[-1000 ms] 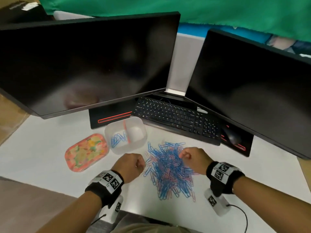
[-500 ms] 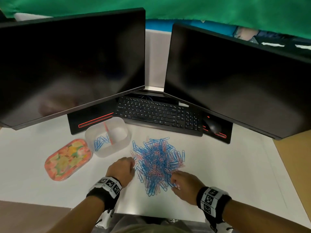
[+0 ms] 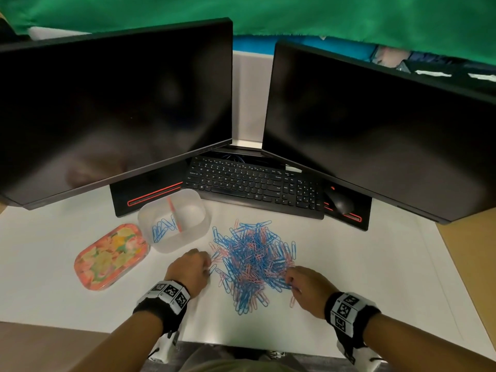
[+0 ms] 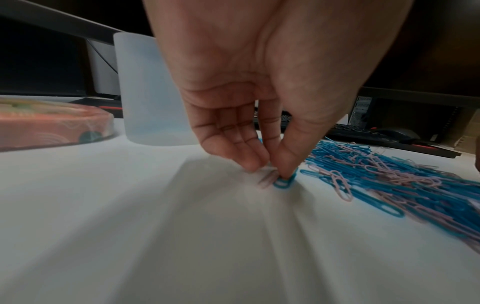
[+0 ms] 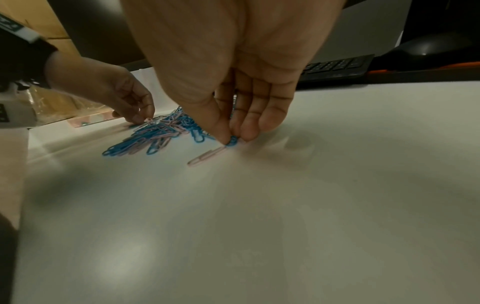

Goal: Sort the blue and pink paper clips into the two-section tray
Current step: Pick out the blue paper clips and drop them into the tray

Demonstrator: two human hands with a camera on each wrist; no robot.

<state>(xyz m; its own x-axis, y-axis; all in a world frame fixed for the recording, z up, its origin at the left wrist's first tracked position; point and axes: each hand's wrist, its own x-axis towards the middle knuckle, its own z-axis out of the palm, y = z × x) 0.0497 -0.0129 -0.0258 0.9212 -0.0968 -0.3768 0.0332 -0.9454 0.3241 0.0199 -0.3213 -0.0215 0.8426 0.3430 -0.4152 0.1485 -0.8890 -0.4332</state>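
Paper clips, blue and pink, one mixed pile [image 3: 253, 261] loose on the white surface [image 3: 362, 264], between your two hands.

Left hand [image 3: 189, 272]: at the pile's left edge, fingers curled down, thumb and forefinger closed narrowly on a blue clip [image 4: 284, 182] whose lower end touches the surface. A pink clip [image 4: 266, 181] lies just beside it, blurred.

Right hand [image 3: 308, 287]: at the pile's near right edge, fingers bunched, thumb and fingertips pinching a second blue clip [image 5: 232, 140] low against the surface. A lone pink clip [image 5: 206, 157] lies flat just in front of your thumb, apart from the pile.

Two-section tray [image 3: 198, 208]: translucent, rounded, with a pink divider [image 3: 174, 214]; stands beyond your left hand, just left of the pile's far end. Left section holds several blue clips [image 3: 162, 229]; whether the right section holds anything cannot be told.

Patterned tin [image 3: 110, 257]: orange-pink, rounded, beside the tray on its left.

Keyboard [image 3: 252, 185]: black, beyond the pile. Mouse [image 3: 339, 202] to its right.

Two dark monitors: the left monitor [image 3: 112, 103] and the right monitor [image 3: 375, 122], at the back, angled toward each other.
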